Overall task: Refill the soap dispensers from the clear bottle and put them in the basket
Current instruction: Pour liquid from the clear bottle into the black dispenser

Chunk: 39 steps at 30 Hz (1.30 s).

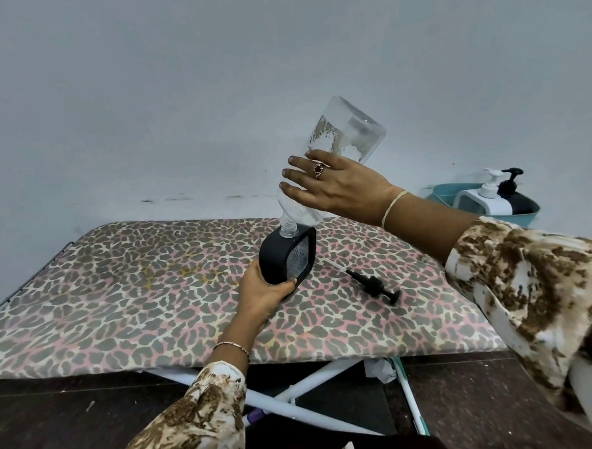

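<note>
My right hand (337,184) grips the clear bottle (345,136), tipped neck-down with its mouth in the top opening of a black soap dispenser (282,256). My left hand (262,294) holds that dispenser by its base on the leopard-print table (120,295). The dispenser's black pump (375,285) lies on the table to its right, tube pointing toward it. At the far right a teal basket (444,192) holds a white dispenser (488,197) and a black dispenser (518,199), both with pumps on.
A plain grey wall stands behind the table. White crossed table legs (296,396) show below the front edge over a dark wooden floor. The table's left half is bare cloth.
</note>
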Available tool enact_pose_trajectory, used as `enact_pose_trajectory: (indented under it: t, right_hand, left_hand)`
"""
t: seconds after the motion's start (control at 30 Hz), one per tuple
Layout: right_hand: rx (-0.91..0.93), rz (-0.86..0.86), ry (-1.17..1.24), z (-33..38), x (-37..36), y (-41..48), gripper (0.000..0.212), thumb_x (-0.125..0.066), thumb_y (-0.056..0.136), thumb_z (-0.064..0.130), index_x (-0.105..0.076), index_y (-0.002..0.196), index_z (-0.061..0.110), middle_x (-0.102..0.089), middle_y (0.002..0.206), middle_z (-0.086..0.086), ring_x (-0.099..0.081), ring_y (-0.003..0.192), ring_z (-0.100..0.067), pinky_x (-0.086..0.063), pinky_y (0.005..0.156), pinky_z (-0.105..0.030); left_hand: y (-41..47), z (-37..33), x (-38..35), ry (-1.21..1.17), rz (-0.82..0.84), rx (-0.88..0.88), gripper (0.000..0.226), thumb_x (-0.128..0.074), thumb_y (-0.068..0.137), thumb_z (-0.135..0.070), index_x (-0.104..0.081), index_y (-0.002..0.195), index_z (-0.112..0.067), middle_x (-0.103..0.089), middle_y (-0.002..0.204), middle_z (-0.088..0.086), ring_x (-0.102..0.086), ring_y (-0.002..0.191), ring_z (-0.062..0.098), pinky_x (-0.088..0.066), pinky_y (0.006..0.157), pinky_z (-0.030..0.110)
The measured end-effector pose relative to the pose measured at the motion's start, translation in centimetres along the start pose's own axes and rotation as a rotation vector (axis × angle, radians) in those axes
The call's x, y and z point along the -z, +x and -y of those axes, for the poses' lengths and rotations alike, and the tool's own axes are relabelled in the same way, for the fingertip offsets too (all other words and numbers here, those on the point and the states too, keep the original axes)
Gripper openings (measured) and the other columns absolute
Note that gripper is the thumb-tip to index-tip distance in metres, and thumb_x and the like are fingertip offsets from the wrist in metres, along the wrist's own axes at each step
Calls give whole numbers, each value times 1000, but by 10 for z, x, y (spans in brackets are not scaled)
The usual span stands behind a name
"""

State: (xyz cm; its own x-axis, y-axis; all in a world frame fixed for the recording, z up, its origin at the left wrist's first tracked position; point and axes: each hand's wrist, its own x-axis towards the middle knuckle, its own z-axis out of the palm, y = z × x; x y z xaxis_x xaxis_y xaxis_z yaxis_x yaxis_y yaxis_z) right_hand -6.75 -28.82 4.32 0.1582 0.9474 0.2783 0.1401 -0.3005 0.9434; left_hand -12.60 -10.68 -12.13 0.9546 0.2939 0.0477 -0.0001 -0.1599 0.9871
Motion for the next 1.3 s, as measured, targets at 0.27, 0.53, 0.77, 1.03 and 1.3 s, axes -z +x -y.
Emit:
enact_pose_trajectory:
  t: [0.27, 0.53, 0.77, 1.03, 1.3]
  right_hand:
    - [-202, 140, 177, 18, 3, -18, 46, -33, 89, 5, -53, 130, 15, -60, 128, -7, -60, 113, -26, -48, 87, -38]
    - [-655, 320, 616, 38, 6, -33, 67, -67, 69, 5, -44, 131, 14, -59, 125, -6, -59, 107, -28, -45, 83, -39]
    - [-1235, 270, 984, 58, -18, -64, 64, -78, 67, 38, -46, 119, 17, -53, 110, -7, -53, 96, -25, -47, 73, -35]
    - [-1746, 229, 1343, 72, -35, -80, 68, -87, 61, 39, -46, 111, 18, -60, 105, 0, -59, 95, -20, -51, 81, -37]
    - [-1853, 213, 1406, 88, -44, -82, 68, -87, 64, 37, -44, 112, 19, -61, 109, -2, -60, 98, -21, -51, 89, -45]
  left_hand:
    - [-5, -5, -1, 50, -27, -23, 65, -84, 66, -3, -55, 123, -10, -64, 114, 4, -60, 104, 17, -48, 95, 30]
    - [-5, -6, -1, 37, -12, -35, 70, -88, 63, -16, -55, 125, -11, -65, 118, 4, -62, 108, 19, -49, 98, 35]
    - [-10, -11, -3, 51, -52, -57, 67, -85, 68, -17, -53, 126, -10, -63, 116, 2, -59, 104, 16, -47, 93, 28]
    - [-12, -14, -3, 36, -48, -59, 64, -83, 70, -11, -53, 127, -8, -63, 119, 7, -57, 101, 14, -46, 91, 25]
    - [-10, -11, -3, 47, -60, -57, 64, -84, 69, -13, -54, 126, -9, -64, 116, 4, -59, 102, 15, -47, 91, 26]
